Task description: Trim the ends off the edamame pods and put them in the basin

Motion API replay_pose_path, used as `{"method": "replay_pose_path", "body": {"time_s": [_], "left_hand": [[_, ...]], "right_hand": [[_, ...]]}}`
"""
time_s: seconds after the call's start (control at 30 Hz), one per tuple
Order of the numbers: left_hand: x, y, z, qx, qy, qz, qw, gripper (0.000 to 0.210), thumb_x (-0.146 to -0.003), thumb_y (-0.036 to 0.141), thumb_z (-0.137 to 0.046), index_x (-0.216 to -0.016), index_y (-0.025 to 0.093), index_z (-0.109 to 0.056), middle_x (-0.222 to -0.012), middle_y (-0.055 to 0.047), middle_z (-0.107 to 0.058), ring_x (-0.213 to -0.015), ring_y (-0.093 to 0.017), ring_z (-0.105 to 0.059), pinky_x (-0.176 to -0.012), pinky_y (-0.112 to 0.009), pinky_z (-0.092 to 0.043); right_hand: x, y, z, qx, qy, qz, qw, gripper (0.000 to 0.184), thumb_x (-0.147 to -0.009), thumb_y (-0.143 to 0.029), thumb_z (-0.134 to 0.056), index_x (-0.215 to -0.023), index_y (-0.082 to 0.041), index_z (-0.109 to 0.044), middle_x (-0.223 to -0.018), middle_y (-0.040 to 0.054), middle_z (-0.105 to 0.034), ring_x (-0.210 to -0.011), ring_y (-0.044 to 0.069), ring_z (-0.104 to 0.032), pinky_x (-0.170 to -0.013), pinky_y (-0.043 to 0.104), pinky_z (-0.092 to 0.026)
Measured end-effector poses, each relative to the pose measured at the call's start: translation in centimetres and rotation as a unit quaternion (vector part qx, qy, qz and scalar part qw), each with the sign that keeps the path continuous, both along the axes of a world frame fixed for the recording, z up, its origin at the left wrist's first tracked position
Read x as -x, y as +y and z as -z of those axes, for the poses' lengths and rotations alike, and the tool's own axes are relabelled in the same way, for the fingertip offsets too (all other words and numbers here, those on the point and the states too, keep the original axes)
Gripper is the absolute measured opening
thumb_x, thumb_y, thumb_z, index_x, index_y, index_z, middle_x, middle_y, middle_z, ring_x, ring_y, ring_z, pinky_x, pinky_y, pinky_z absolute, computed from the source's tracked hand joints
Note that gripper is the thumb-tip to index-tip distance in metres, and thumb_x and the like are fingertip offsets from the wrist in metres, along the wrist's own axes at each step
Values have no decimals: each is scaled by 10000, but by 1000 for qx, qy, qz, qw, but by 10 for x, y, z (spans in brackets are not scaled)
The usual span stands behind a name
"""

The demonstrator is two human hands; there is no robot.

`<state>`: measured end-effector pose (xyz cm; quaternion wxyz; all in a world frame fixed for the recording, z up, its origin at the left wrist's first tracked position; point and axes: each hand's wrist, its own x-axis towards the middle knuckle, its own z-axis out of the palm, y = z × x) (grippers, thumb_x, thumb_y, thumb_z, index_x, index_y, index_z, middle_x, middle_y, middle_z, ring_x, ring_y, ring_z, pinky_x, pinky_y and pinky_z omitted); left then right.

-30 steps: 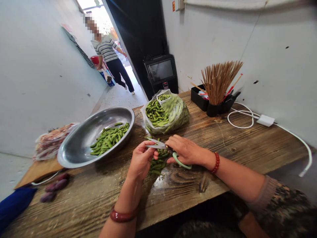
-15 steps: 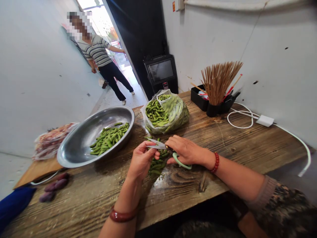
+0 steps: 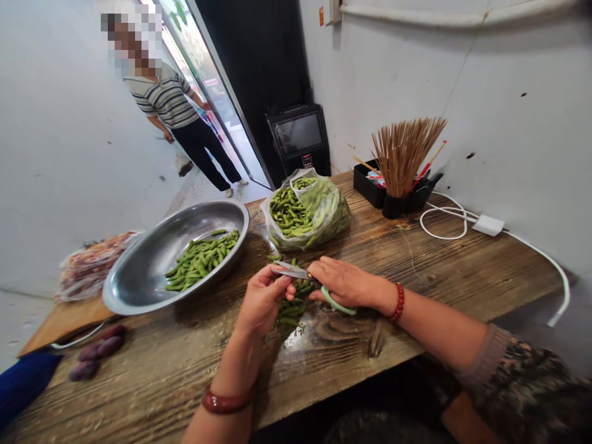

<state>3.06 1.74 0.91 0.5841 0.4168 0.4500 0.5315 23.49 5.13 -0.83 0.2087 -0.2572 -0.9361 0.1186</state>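
Note:
My right hand [image 3: 340, 282] is wrapped round a pair of scissors [image 3: 331, 301] with pale green handles, their blades pointing left. The blades lie nearly together at the fingertips of my left hand [image 3: 263, 299]. That hand is closed in a pinch; whatever it holds is too hidden to make out. Beneath both hands, loose green soybean pods [image 3: 290, 311] are scattered on the wooden table [image 3: 342, 351]. Behind them stands an open clear plastic bag [image 3: 333, 213] full of pods. To the left, a wide metal basin [image 3: 139, 271] has a heap of pods [image 3: 203, 259] in it.
Left of the basin, a bag of reddish food [image 3: 92, 265] rests on a wooden board [image 3: 69, 324], with several purple-red items [image 3: 99, 351] nearby. Brown skewers [image 3: 404, 157], a black tray [image 3: 369, 185] and a white cable [image 3: 546, 253] are at right. A person [image 3: 171, 114] stands by the door.
The scissor blades have closed from slightly apart to nearly together. The person at the back has swung the door further across the doorway. My view has shifted slightly.

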Motion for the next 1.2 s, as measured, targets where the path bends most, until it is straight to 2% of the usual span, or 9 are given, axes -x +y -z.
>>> {"method": "replay_pose_path", "body": {"time_s": [0.33, 0.47, 0.57, 0.63, 0.73, 0.83, 0.97, 1.1, 1.2], "left_hand": [[2, 2, -1, 30, 5, 30, 999, 228, -671, 215, -798, -812, 128, -643, -672, -10, -640, -492, -80, -550, -463, -186, -455], [6, 4, -4, 34, -11, 10, 999, 285, -706, 250, -759, -952, 139, -668, -683, 3, -613, -509, -80, -542, -475, -189, -448], [8, 5, -6, 17, -9, 6, 1000, 216, -737, 277, -723, -899, 156, -647, -658, 24, -563, -505, -81, -518, -460, -188, -423], [6, 5, -5, -6, 21, 6, 1000, 184, -766, 299, -698, -871, 177, -607, -647, 34, -553, -497, -85, -514, -460, -190, -411], [-5, 3, -1, -44, 123, 13, 991, 174, -807, 319, -657, -900, 199, -573, -638, 33, -586, -482, -102, -529, -479, -204, -409], [-20, -2, 5, -100, 253, 42, 961, 116, -826, 286, -626, -904, 210, -587, -656, 18, -623, -500, -123, -551, -531, -228, -411], [-34, -6, 11, -187, 422, 72, 884, 60, -857, 235, -561, -883, 235, -615, -746, -7, -648, -644, -169, -577, -646, -269, -403], [-39, -4, 9, -255, 515, 102, 812, 101, -872, 195, -504, -875, 224, -601, -839, -48, -645, -798, -223, -562, -734, -324, -387], [-42, -6, 7, -296, 569, 133, 755, 118, -875, 179, -497, -840, 208, -606, -831, -67, -641, -790, -233, -524, -735, -350, -359]], "right_hand": [[-5, 6, 1, 37, 14, -9, 999, 240, -872, -311, -649, -985, -161, -498, -883, 63, -589, -782, 184, -525, -682, 279, -415], [-11, 16, -4, 48, 55, 27, 997, 237, -876, -331, -642, -969, -170, -496, -871, 54, -594, -781, 182, -533, -697, 279, -414], [-16, 24, -7, 55, 111, 54, 991, 197, -891, -317, -616, -959, -180, -492, -909, 52, -597, -811, 180, -544, -733, 286, -421], [-18, 28, -8, 59, 138, 65, 987, 195, -892, -320, -609, -960, -181, -490, -913, 46, -591, -820, 179, -547, -742, 287, -424], [-18, 31, -7, 68, 155, 69, 983, 212, -879, -320, -623, -964, -173, -495, -905, 43, -591, -805, 175, -553, -735, 285, -425], [-17, 31, -4, 79, 156, 61, 983, 218, -875, -318, -632, -970, -172, -502, -936, 51, -604, -843, 180, -569, -753, 282, -430], [-17, 32, -4, 83, 156, 63, 982, 205, -873, -297, -631, -971, -172, -502, -957, 57, -610, -854, 181, -576, -762, 283, -435], [-18, 32, -7, 78, 182, 73, 978, 210, -864, -293, -640, -957, -166, -500, -928, 53, -607, -823, 174, -570, -742, 278, -437], [-17, 31, -9, 76, 195, 73, 975, 203, -864, -287, -636, -954, -162, -503, -920, 53, -608, -821, 174, -573, -740, 276, -438]]}}
